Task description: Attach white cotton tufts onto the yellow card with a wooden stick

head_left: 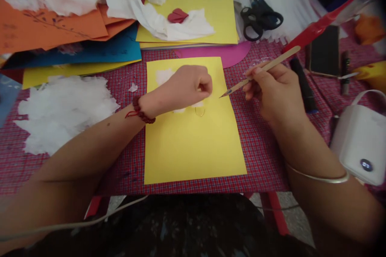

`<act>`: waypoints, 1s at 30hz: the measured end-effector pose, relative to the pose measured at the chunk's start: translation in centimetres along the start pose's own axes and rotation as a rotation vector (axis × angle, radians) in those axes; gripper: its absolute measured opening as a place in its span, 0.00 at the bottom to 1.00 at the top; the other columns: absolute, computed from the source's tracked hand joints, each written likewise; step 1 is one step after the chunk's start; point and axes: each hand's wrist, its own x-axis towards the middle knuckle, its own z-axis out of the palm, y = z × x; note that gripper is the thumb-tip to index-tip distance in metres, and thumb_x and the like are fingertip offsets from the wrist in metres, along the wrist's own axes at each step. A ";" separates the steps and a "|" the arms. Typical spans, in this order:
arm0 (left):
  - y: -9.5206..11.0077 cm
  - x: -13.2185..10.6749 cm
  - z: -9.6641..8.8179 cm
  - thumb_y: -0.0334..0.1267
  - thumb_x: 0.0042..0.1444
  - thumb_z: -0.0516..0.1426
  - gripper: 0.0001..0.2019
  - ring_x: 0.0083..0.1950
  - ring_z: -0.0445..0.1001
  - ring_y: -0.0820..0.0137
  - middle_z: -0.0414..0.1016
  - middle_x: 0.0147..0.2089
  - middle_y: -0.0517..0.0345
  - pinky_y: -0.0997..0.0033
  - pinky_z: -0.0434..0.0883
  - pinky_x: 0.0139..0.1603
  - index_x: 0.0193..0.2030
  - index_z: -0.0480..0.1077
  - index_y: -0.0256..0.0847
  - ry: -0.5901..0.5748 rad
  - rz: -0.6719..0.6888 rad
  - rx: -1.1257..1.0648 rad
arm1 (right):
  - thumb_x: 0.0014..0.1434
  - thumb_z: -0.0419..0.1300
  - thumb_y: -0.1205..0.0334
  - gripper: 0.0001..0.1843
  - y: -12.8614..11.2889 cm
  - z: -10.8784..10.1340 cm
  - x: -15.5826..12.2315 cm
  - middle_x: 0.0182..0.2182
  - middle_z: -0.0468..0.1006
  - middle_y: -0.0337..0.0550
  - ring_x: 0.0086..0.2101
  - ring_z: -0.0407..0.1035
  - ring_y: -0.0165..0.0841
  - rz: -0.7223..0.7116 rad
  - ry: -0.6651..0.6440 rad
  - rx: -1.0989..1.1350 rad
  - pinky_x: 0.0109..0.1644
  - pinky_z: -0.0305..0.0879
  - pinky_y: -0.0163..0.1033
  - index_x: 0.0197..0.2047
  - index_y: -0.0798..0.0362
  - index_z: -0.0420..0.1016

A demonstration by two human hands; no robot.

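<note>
A sheet of yellow paper (196, 148) lies before me on the checked tablecloth. My left hand (189, 86) is closed in a fist over its upper half, with nothing visible in it. White paper pieces (164, 75) on the sheet peek out around that hand, which hides part of them. Just below the fist is a small, shiny, rounded outline (200, 111). At the sheet's right edge my right hand (271, 84) grips a pale wooden stick (279, 59) with a dark, pointed tip. The stick slants down left, its tip over the paper's edge.
Torn white paper (66, 108) is heaped on the left. Orange sheets (54, 28) and a yellow stack (223, 20) with a red paper heart (177, 16) lie behind. Black scissors (261, 18), a red long object (316, 28), a phone (325, 52), a black marker (303, 86) and a white case (363, 140) are right.
</note>
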 end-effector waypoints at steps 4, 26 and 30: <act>-0.9 -0.4 0.2 0.29 0.51 0.55 0.08 0.30 0.73 0.72 0.76 0.30 0.59 0.70 0.67 0.38 0.28 0.76 0.39 -0.204 0.017 -0.002 | 0.63 0.62 0.64 0.10 0.1 0.3 -0.2 0.17 0.73 0.34 0.15 0.63 0.24 -0.023 -0.011 0.002 0.19 0.57 0.33 0.29 0.51 0.73; -1.5 -0.3 0.6 0.29 0.54 0.58 0.08 0.37 0.73 0.69 0.74 0.35 0.57 0.69 0.68 0.40 0.29 0.79 0.41 -0.080 0.150 -0.050 | 0.62 0.61 0.64 0.06 0.4 0.4 -0.4 0.20 0.74 0.35 0.17 0.65 0.25 -0.074 0.023 0.048 0.20 0.60 0.33 0.32 0.52 0.73; -1.9 0.1 0.4 0.27 0.53 0.57 0.11 0.37 0.74 0.70 0.76 0.33 0.58 0.71 0.68 0.42 0.33 0.81 0.42 -0.180 0.128 -0.019 | 0.62 0.62 0.62 0.06 0.6 0.7 -0.5 0.20 0.74 0.34 0.17 0.64 0.25 -0.062 -0.031 0.029 0.20 0.60 0.33 0.32 0.50 0.73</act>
